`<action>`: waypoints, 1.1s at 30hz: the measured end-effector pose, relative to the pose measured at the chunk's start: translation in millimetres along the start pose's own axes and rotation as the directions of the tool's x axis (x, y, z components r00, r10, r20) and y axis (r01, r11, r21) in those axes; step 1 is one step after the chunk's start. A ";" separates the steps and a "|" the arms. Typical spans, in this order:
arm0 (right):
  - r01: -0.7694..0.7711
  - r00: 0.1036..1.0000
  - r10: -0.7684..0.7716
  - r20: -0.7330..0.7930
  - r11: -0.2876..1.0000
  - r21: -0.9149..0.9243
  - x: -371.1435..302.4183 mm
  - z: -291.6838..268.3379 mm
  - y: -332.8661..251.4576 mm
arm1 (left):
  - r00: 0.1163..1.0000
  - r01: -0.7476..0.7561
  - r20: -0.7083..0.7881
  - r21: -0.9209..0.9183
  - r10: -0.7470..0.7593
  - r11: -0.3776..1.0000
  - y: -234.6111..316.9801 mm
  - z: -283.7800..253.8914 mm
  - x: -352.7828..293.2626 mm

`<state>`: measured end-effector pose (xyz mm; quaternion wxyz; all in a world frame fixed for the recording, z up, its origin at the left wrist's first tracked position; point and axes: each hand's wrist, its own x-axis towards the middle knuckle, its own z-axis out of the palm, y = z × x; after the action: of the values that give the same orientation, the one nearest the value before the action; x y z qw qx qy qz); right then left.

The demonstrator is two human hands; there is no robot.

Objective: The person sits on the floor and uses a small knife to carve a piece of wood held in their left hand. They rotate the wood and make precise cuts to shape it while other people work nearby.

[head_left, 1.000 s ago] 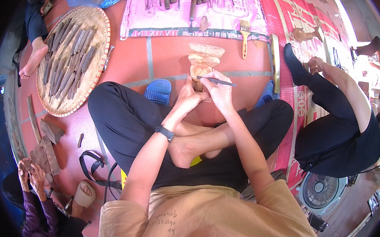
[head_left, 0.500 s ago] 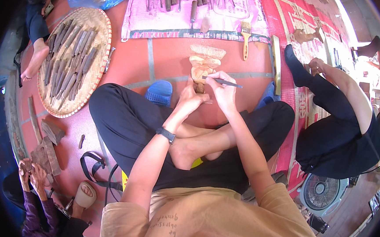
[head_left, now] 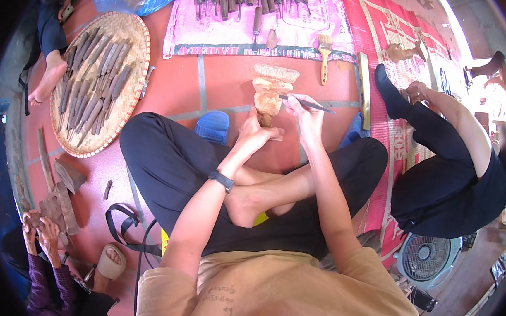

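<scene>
I sit cross-legged on a red tiled floor. My left hand [head_left: 258, 134] grips the lower end of a pale wood carving [head_left: 271, 89] that stands upright on the floor in front of my legs. My right hand [head_left: 303, 114] holds a thin dark carving tool [head_left: 308, 102], its tip resting against the right side of the carving. A black watch [head_left: 222, 181] is on my left wrist.
A round woven tray [head_left: 135, 60] with several dark chisels lies at the left. A pink cloth [head_left: 220, 25] with more tools and a brush [head_left: 324, 56] lies beyond the carving. A person in black [head_left: 448, 174] sits right, a fan [head_left: 427, 257] nearby; another person's hands [head_left: 37, 223] work lower left.
The view has shifted slightly; my hands and the carving sit a little higher and farther right. The tool stays against the carving, both grips unchanged.
</scene>
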<state>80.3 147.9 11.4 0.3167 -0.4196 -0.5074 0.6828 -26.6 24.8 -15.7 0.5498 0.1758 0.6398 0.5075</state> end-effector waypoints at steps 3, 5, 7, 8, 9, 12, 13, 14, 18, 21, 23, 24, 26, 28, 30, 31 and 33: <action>0.019 0.999 -0.018 0.033 1.000 -0.009 1.1 -1.8 -6.5 | 0.993 -0.063 -0.075 0.289 0.088 0.955 -3.4 1.7 5.5; 0.042 0.998 -0.041 0.044 0.999 -0.028 1.8 -4.6 -9.1 | 0.983 -0.093 -0.096 0.480 0.158 0.872 10.5 2.6 -2.3; 0.073 0.997 -0.071 0.040 0.996 -0.051 1.2 -5.1 -7.6 | 0.963 -0.126 -0.118 0.602 0.244 0.788 23.1 3.6 -12.0; 0.101 0.994 -0.097 0.044 0.991 -0.086 1.7 -5.9 -7.2 | 0.950 -0.138 -0.124 0.659 0.288 0.739 26.8 4.7 -14.7; 0.126 0.992 -0.121 0.048 0.985 -0.120 1.5 -5.8 -6.5 | 0.947 -0.143 -0.121 0.672 0.298 0.727 27.6 5.0 -16.2; 0.262 0.965 -0.255 0.057 0.943 -0.204 1.4 -5.0 -5.5 | 0.946 -0.154 -0.095 0.707 0.309 0.690 33.3 4.9 -19.8; 0.314 0.949 -0.309 0.061 0.921 -0.230 0.9 -3.9 -5.9 | 0.951 -0.155 -0.078 0.718 0.300 0.679 39.2 4.6 -22.4; 0.343 0.939 -0.338 0.064 0.905 -0.254 0.8 -3.1 -6.7 | 0.955 -0.156 -0.061 0.728 0.290 0.668 42.5 4.5 -23.7; 0.410 0.912 -0.366 0.186 0.812 -0.415 12.0 -2.8 -21.6 | 0.925 -0.179 -0.040 0.831 0.377 0.527 34.8 3.3 -24.2; 0.429 0.896 -0.296 0.332 0.774 -0.465 30.0 -5.4 -30.4 | 0.921 -0.185 -0.025 0.849 0.388 0.495 34.1 5.5 -23.3; 0.458 0.874 -0.291 0.389 0.759 -0.462 39.3 -4.4 -32.3 | 0.923 -0.179 -0.023 0.858 0.384 0.482 34.6 7.3 -23.7; 0.481 0.862 -0.308 0.403 0.747 -0.458 42.4 0.0 -30.0 | 0.919 -0.178 -0.024 0.865 0.393 0.470 33.1 7.4 -23.7; 0.507 0.848 -0.320 0.422 0.720 -0.473 44.8 2.9 -27.4 | 0.912 -0.175 -0.026 0.878 0.409 0.446 30.2 8.4 -21.8; 0.511 0.848 -0.308 0.431 0.692 -0.510 38.6 8.5 -33.0 | 0.917 -0.174 -0.024 0.874 0.398 0.453 30.0 7.7 -20.8; 0.423 0.897 -0.252 0.364 0.730 -0.536 35.8 12.0 -30.2 | 0.919 -0.169 -0.026 0.876 0.393 0.452 30.7 9.1 -20.7; 0.412 0.903 -0.240 0.355 0.716 -0.564 34.2 11.9 -30.9 | 0.919 -0.164 -0.028 0.879 0.393 0.447 31.1 10.8 -21.4; 0.423 0.901 -0.232 0.366 0.653 -0.628 29.7 14.7 -38.3 | 0.914 -0.164 -0.033 0.880 0.403 0.445 29.5 11.7 -21.5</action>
<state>54.2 178.0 42.7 0.1873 -0.3167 -0.8293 0.4205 -18.9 25.8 21.8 0.2127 0.4694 0.8278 0.2215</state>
